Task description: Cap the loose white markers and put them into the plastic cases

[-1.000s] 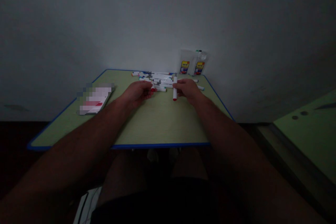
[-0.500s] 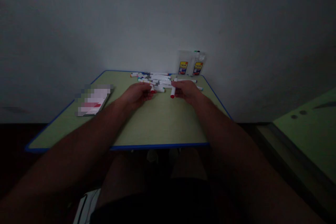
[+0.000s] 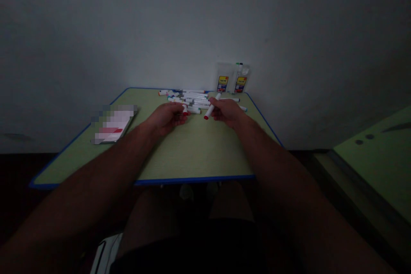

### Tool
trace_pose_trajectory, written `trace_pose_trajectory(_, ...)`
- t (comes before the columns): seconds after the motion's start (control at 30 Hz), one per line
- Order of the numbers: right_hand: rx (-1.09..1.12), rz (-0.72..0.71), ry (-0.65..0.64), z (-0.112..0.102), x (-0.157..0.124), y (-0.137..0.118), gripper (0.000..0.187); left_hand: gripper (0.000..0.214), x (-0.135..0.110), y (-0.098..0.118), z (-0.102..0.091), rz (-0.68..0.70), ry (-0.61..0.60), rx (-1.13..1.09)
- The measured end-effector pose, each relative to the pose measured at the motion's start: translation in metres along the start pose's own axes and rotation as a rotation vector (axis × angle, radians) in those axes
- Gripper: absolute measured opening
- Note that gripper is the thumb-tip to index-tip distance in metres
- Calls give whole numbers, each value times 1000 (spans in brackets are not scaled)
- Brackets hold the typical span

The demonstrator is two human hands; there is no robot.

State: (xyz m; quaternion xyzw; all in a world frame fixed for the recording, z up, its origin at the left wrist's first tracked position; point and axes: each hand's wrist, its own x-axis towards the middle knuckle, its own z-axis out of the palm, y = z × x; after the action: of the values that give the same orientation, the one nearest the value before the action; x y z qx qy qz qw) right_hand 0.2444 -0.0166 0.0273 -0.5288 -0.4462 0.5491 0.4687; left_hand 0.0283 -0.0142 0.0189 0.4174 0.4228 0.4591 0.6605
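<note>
My right hand (image 3: 226, 111) is closed on a white marker with a red end (image 3: 211, 108), held tilted over the green table (image 3: 186, 154). My left hand (image 3: 168, 116) is curled beside it, its fingertips pinching a small red cap (image 3: 185, 111). Just behind both hands lies a pile of several white markers (image 3: 192, 99) with coloured ends.
Two clear marker cases with yellow labels (image 3: 231, 78) stand against the wall at the table's back right. A flat blurred object (image 3: 114, 122) lies at the left. The table's blue front edge (image 3: 192, 179) is near my knees. Another green desk (image 3: 379, 158) stands to the right.
My right hand has turned the red-ended marker from nearly upright to a slant, its red end swung left toward my left hand. The view has shifted slightly.
</note>
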Motion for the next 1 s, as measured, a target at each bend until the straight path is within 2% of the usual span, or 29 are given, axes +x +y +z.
trace_pose_trajectory(0.57, 26, 10, -130, 2, -2, 3, 21, 6, 4, -3, -4, 49, -7, 67)
trace_pose_trajectory(1.0, 26, -12, -124, 1, -2, 3, 24, 11, 2, -1, -4, 23, 7, 57)
